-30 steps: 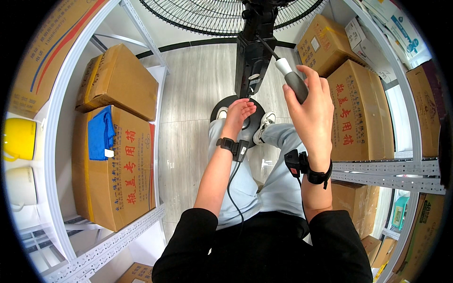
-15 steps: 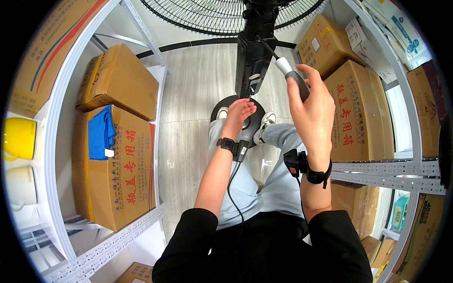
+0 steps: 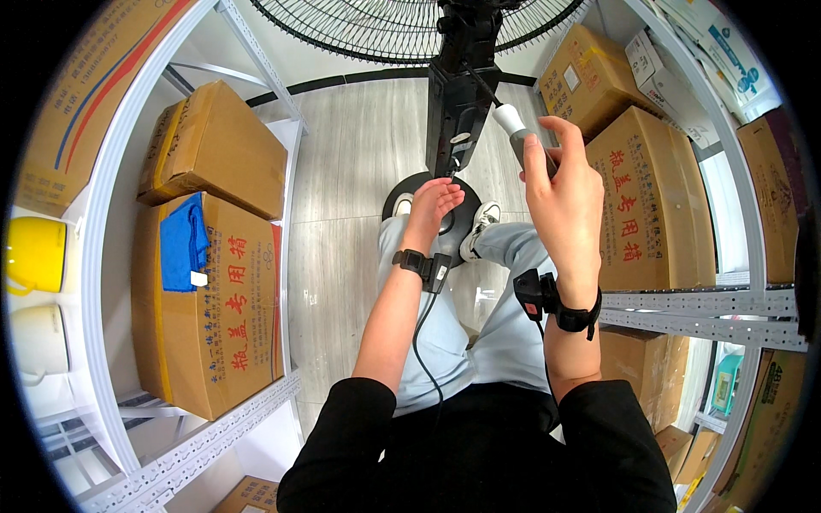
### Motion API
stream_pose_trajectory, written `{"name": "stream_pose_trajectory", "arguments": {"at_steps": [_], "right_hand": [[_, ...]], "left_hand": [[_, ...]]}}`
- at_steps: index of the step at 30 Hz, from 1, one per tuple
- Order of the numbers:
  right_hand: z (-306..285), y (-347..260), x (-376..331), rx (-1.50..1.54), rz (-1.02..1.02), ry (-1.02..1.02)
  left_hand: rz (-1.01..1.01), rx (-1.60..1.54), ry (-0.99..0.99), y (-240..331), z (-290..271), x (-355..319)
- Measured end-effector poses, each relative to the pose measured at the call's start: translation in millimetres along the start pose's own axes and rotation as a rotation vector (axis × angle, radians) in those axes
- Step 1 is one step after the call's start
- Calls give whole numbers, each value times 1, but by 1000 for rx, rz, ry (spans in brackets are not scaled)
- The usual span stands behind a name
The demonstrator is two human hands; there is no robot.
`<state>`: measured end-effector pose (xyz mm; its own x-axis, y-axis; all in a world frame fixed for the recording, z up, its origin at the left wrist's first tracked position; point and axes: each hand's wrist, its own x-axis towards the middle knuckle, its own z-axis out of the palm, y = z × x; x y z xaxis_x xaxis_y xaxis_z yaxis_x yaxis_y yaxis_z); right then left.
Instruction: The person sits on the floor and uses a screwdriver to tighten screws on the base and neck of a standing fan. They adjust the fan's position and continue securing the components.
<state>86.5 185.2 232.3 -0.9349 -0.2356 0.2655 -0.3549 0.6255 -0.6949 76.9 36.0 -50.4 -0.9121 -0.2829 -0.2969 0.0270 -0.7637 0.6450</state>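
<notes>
A screwdriver point(image 3: 512, 125) with a white and grey handle is gripped by the fingers of my right hand point(image 3: 564, 192). Its dark shaft slants up and left to the side of the black fan housing point(image 3: 446, 128); where the tip meets the housing is hard to make out. Just below the housing's lower end, my left hand point(image 3: 438, 205) lies by the pole with its fingers stretched out side by side. That hand hides part of the pole, so I cannot tell how firmly it touches. The round black fan base point(image 3: 457, 244) stands between my shoes.
Above the housing spreads the wire fan grille point(image 3: 359, 34). Cardboard boxes point(image 3: 235, 299) fill metal shelving on the left, with a blue cloth point(image 3: 182, 244) draped over one. More boxes point(image 3: 654, 214) stand on the right shelf. Cables run from both wrist straps.
The screwdriver handle has turned slightly in my right hand, and the fingers around it have shifted. My left hand and the fan stay in place.
</notes>
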Motion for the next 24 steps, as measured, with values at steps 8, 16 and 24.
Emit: {"name": "stream_pose_trajectory", "arguments": {"at_steps": [8, 16, 24], "right_hand": [[4, 9, -2, -150, -326, 172], [-2, -1, 2, -5, 62, -30], [3, 12, 0, -159, -298, 171]], "left_hand": [[-10, 9, 18, 2, 2, 0], [-4, 10, 14, 2, 3, -3], [-1, 8, 3, 1, 0, 0]]}}
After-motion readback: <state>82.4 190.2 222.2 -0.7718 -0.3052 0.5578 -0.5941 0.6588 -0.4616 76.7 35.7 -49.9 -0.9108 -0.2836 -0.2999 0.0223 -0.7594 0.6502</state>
